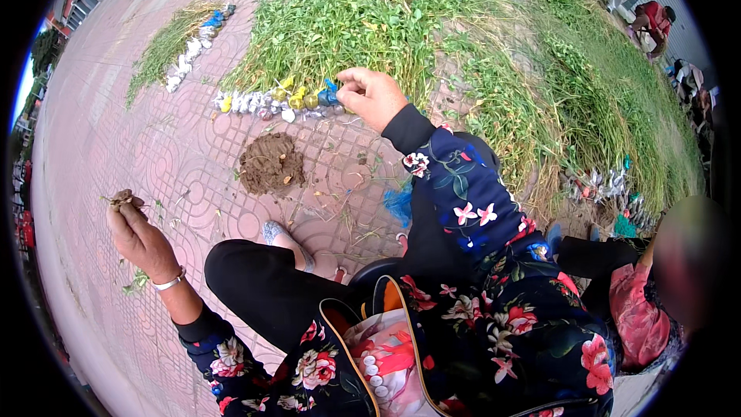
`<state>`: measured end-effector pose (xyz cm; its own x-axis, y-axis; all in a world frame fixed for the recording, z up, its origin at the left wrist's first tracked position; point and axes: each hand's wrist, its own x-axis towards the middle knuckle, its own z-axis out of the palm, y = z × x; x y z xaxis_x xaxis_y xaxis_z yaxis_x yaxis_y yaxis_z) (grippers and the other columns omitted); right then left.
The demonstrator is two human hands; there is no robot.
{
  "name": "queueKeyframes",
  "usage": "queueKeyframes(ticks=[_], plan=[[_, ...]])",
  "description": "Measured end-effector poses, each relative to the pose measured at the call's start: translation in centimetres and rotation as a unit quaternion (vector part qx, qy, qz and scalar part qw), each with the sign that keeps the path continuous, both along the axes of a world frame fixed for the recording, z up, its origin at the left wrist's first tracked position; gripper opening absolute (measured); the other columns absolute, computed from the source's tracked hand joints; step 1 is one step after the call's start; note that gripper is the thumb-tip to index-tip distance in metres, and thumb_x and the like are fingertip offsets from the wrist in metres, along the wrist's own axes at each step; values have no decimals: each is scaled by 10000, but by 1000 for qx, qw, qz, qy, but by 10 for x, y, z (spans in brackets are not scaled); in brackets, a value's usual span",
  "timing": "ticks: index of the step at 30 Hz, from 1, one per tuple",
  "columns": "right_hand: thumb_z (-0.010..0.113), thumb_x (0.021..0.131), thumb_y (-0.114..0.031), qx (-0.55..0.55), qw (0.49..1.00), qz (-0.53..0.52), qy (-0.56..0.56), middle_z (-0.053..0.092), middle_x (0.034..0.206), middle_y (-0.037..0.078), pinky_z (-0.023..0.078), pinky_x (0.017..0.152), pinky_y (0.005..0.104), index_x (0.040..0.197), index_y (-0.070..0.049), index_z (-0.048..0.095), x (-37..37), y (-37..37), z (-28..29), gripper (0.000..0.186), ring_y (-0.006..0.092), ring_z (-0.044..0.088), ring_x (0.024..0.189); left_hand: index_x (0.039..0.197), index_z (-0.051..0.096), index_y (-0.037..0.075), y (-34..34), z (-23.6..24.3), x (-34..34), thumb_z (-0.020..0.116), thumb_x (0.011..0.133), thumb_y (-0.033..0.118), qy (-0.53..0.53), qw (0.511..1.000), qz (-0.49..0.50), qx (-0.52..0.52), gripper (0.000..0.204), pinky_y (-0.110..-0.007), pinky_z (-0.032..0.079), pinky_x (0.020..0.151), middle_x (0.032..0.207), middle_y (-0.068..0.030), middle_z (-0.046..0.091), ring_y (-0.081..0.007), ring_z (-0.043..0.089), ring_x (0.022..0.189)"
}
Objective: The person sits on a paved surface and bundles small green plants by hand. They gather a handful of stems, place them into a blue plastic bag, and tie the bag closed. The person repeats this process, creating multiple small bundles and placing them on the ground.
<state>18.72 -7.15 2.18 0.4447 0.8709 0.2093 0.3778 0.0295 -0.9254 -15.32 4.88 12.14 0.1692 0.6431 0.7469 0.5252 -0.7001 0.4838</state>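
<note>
Your left hand (145, 245) is out to the left above the paved ground (100, 262), its fingers drawn together. At the fingertips it has hold of a brown clump of soil (126, 199). A light-coloured bracelet (169, 279) encircles your left wrist.

Your right hand (373, 100) is extended forward, palm down, with the fingers bent and the thumb close to the forefinger. The fingertips are at the blue wrapping (329, 94) at the right end of a row of wrapped root bundles; you cannot confirm from this view whether they grip it or only lie next to it.

The row consists of white bundles (253, 103) on the left and yellow bundles (298, 98) toward the right. Leafy green plants (340, 38) extend from the row, away from you.

A mound of soil (272, 164) rests on the ground between your two hands, on your side of the row. A piece of blue mesh (399, 205) lies beside your right leg. To the far left, a smaller batch of plants (174, 38) lies with its own wrapped ends. On your right, long-stemmed greenery (579, 93) covers a wide strip. A co-worker in a pink sleeve (639, 310) is positioned at your right.
</note>
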Motion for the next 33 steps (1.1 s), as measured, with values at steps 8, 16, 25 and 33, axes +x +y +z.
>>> queueKeyframes(ticks=[8, 16, 25, 33], plan=[[477, 848, -86, 129, 949, -158, 240, 599, 778, 80, 474, 592, 245, 1030, 24, 514, 60, -99, -16, 216, 119, 572, 662, 827, 505, -23, -42, -53, 84, 371, 898, 63, 1, 983, -104, -150, 174, -243, 374, 549, 667, -52, 504, -112, 451, 603], [490, 743, -187, -366, 901, -227, -45, 586, 700, 179, 445, 611, 427, 717, -49, 578, 4, -280, -232, 165, 358, 563, 682, 769, 481, 23, -80, -109, 134, 394, 903, 115, -41, 900, -210, -379, 184, -213, 313, 497, 645, -4, 457, -69, 386, 568], [463, 729, -173, -471, 875, -111, -2, 589, 740, 186, 437, 636, 457, 753, -80, 602, -37, -295, -313, 169, 368, 559, 720, 717, 448, 36, -90, -170, 137, 413, 905, 131, 62, 857, -251, -445, 213, -206, 275, 460, 618, 18, 420, -56, 337, 530], [492, 736, -164, -453, 875, -170, -15, 593, 827, 175, 448, 690, 436, 901, -109, 610, 13, -260, -321, 210, 347, 556, 799, 714, 449, 50, -87, -195, 147, 420, 904, 133, 41, 825, -249, -506, 210, -186, 277, 436, 605, 27, 422, -40, 350, 514]])
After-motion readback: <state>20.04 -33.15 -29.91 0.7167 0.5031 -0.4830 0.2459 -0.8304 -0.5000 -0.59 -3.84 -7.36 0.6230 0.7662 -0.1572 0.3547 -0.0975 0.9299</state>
